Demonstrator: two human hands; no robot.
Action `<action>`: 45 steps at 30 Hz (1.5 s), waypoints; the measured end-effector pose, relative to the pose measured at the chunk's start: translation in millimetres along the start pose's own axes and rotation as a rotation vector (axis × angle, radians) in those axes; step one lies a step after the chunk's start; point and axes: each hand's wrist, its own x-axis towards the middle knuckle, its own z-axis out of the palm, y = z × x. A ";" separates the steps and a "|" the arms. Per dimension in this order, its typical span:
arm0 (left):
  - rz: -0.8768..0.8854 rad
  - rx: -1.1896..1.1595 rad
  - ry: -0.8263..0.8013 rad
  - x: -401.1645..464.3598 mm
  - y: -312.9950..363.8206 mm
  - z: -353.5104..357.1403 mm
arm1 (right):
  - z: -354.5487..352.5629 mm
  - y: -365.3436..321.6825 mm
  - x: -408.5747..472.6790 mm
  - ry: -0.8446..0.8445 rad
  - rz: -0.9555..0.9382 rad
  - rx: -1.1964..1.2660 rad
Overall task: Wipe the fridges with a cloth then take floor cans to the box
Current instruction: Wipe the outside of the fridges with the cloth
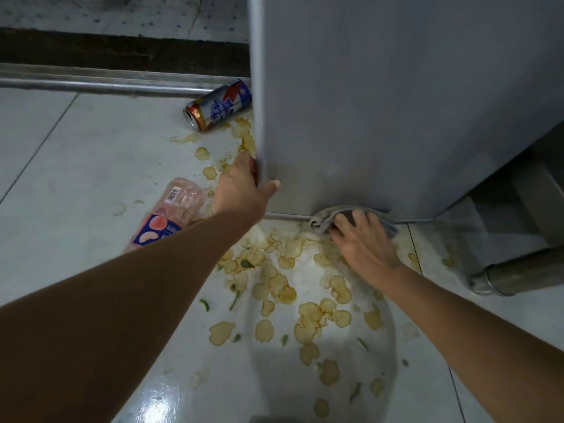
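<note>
- Two bare forearms are seen nearest the camera, reaching from 7 and 5 o'clock toward the middle of the view.
- The left hand is clamped on the lower left corner of the fridge: the thumb is laid on the grey front face, and the fingers are wrapped round the edge, out of sight.
- The right hand is pressed on a grey cloth at the fridge's bottom edge, just right of centre; the fingers are curled over the bunched fabric and it is gripped against the base.
- The white tiled floor is strewn with pale yellow chips and small green scraps, from the centre down to 6 o'clock, with yellowish stains around them.
- A can is lying on its side at 11 o'clock, its far end touching or just behind the fridge's left edge. Blue, red and silver colours and a blue ribbon badge are shown; the lettering cannot be read.
- A crushed clear plastic bottle is lying at 9 o'clock, partly hidden by the left forearm. A pink label with peach pictures and a white barcode sticker are visible; no words can be read.
- A metal rail is run along the floor at 10 o'clock.
</note>
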 end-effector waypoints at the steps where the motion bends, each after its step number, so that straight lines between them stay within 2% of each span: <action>1: -0.003 0.003 -0.001 -0.2 -0.4 0.0 | -2.9 -8.2 6.0 0.024 0.003 0.039; 4: -0.008 0.003 0.007 -1.6 -0.3 0.1 | -16.3 -35.6 32.6 0.038 -0.072 0.106; 7: -0.019 0.021 -0.004 -1.6 2.8 -2.5 | -23.1 -53.7 57.4 -0.060 -0.161 0.095; 12: -0.046 0.053 -0.040 -4.3 9.7 -7.4 | -13.6 -24.8 38.9 -0.169 -0.249 0.015; 18: -0.059 0.089 -0.040 -6.8 14.3 -9.1 | 2.2 30.9 -5.5 -0.249 -0.219 -0.002; 23: -0.054 0.096 -0.027 -8.1 16.5 -9.1 | 14.7 70.5 -41.7 -0.142 -0.131 -0.053; 27: -0.067 0.118 -0.052 -8.1 18.4 -10.3 | 23.6 88.1 -63.7 -0.181 -0.047 -0.092; 33: -0.097 0.152 -0.055 -11.7 23.5 -10.3 | 24.0 98.3 -82.5 -0.368 0.211 -0.068; 37: -0.157 0.216 -0.096 -15.8 28.5 -8.8 | 12.2 85.3 -84.0 -0.351 0.470 0.074; 39: -0.223 0.286 -0.125 -24.7 31.3 -6.7 | 7.5 79.6 -84.6 -0.314 0.692 0.258; 42: -0.235 0.335 -0.144 -46.4 40.0 -0.3 | 4.0 74.4 -84.1 -0.138 1.073 0.665; 45: 0.051 0.419 -0.169 -67.1 62.5 10.1 | 4.8 78.5 -84.3 0.076 1.387 1.108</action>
